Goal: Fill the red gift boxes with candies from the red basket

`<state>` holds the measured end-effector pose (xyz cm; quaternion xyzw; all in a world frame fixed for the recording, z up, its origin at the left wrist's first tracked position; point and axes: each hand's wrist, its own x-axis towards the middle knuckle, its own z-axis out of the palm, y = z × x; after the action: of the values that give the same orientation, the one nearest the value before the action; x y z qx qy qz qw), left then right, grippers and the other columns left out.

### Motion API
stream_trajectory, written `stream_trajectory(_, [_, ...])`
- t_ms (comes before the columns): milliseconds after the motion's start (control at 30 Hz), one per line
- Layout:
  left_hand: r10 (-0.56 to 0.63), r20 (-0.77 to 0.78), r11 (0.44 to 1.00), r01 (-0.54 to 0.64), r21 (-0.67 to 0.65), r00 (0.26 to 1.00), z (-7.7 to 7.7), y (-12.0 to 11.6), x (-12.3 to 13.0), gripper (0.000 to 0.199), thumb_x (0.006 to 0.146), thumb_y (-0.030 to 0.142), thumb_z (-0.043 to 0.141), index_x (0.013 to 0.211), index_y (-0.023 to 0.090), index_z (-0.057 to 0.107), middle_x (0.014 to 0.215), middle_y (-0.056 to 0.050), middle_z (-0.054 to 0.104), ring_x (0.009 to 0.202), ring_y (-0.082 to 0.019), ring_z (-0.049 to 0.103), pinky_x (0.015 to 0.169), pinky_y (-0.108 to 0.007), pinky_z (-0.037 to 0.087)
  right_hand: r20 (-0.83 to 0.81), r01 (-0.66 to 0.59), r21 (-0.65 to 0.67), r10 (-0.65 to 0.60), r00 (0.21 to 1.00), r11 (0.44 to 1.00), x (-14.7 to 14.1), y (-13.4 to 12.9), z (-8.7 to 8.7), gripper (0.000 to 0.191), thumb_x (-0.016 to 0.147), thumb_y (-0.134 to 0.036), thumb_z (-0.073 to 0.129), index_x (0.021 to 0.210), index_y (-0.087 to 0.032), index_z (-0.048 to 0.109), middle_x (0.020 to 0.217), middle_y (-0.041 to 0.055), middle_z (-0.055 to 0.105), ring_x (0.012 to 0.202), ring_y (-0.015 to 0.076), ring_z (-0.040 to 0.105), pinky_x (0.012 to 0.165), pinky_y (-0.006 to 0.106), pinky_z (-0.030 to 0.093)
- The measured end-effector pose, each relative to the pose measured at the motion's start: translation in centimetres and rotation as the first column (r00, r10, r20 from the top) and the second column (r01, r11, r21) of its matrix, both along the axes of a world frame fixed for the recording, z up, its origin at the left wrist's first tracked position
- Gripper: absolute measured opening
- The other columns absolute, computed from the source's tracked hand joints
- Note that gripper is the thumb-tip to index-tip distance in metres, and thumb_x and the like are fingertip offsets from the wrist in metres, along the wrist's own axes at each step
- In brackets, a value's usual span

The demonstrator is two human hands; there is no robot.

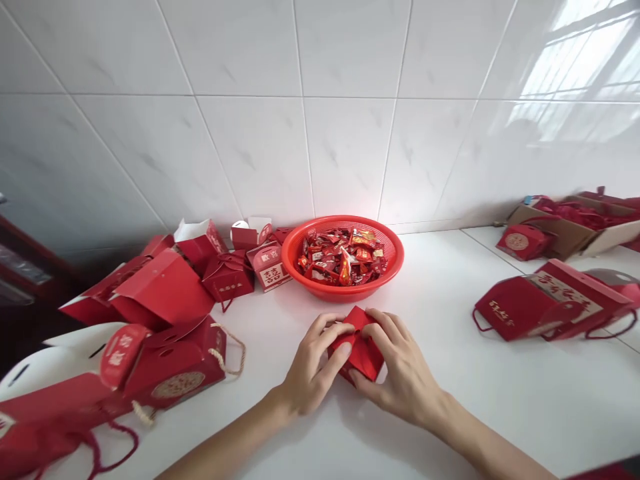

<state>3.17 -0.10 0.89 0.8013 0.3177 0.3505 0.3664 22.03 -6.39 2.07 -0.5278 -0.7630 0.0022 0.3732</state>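
Observation:
A small red gift box (367, 359) rests on the white counter in front of me, turned at an angle. My left hand (316, 363) grips its left side, with thumb and fingers pressed on the top flaps. On the opposite side my right hand (397, 367) holds the box, its thumb low on the near face and its fingers bent over the top. Parts of the flaps are hidden under my fingers. Just behind the box stands a red plastic basket (345, 292) filled with wrapped candies (343, 257).
Several red gift boxes (170, 287) crowd the left, some open, one with a rope handle (240, 353). More red boxes (525, 303) lie at the right, near a cardboard box (580, 233) of red items. A tiled wall (345, 153) closes off the back.

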Motion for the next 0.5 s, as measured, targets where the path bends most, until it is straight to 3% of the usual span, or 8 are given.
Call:
stream_trajectory(100, [-0.063,0.036,0.996,0.065,-0.056,0.997,-1.2,0.1,0.1,0.039,0.103,0.042,0.046,0.137,0.025,0.058,0.139,-0.011,0.057,0.126,-0.026,0.058,0.103,-0.038,0.051,-0.003,0.066,-0.028,-0.066,0.998,0.997,2.7,0.1,0.2,0.031,0.078,-0.024,0.072,0.105,-0.023,0.056,0.129,0.0151,0.064,0.113,0.0318,0.061,0.089,0.044,0.057])
stream_trajectory(200, [-0.077,0.016,0.981,0.078,-0.179,0.997,-2.5,0.1,0.5,0.038,0.102,0.043,0.046,0.132,0.024,0.061,0.133,-0.012,0.060,0.114,-0.025,0.063,0.097,-0.039,0.054,0.045,0.281,0.022,-0.282,0.958,0.959,7.3,0.0,-0.7,0.024,0.082,-0.029,0.067,0.103,-0.023,0.057,0.129,0.0157,0.065,0.113,0.0342,0.060,0.088,0.047,0.055])
stream_trajectory(333, [-0.077,-0.010,0.959,0.072,-0.272,0.997,-3.4,0.1,0.9,0.031,0.099,0.041,0.049,0.117,0.024,0.068,0.132,-0.012,0.061,0.107,-0.024,0.065,0.095,-0.040,0.055,0.075,0.580,0.180,-0.599,0.797,0.795,13.8,-0.7,-2.6,0.025,0.086,-0.042,0.063,0.100,-0.021,0.059,0.117,0.0179,0.068,0.105,0.0374,0.060,0.089,0.056,0.051])
stream_trajectory(433, [-0.066,-0.012,0.959,0.060,-0.277,0.998,-3.5,0.1,1.0,0.028,0.097,0.038,0.051,0.111,0.024,0.070,0.131,-0.011,0.061,0.103,-0.023,0.065,0.096,-0.041,0.055,0.063,0.665,0.318,-0.715,0.696,0.676,17.1,-1.3,-3.8,0.028,0.090,-0.044,0.056,0.100,-0.018,0.061,0.114,0.0207,0.069,0.113,0.0399,0.060,0.100,0.063,0.045])
stream_trajectory(500, [-0.067,-0.013,0.959,0.061,-0.276,0.998,-3.5,0.1,0.9,0.027,0.097,0.038,0.051,0.110,0.023,0.070,0.130,-0.011,0.061,0.102,-0.023,0.066,0.096,-0.041,0.055,0.068,0.678,0.365,-0.744,0.664,0.638,18.3,-1.5,-4.3,0.031,0.092,-0.045,0.053,0.101,-0.018,0.062,0.115,0.0215,0.069,0.119,0.0407,0.058,0.106,0.065,0.039])
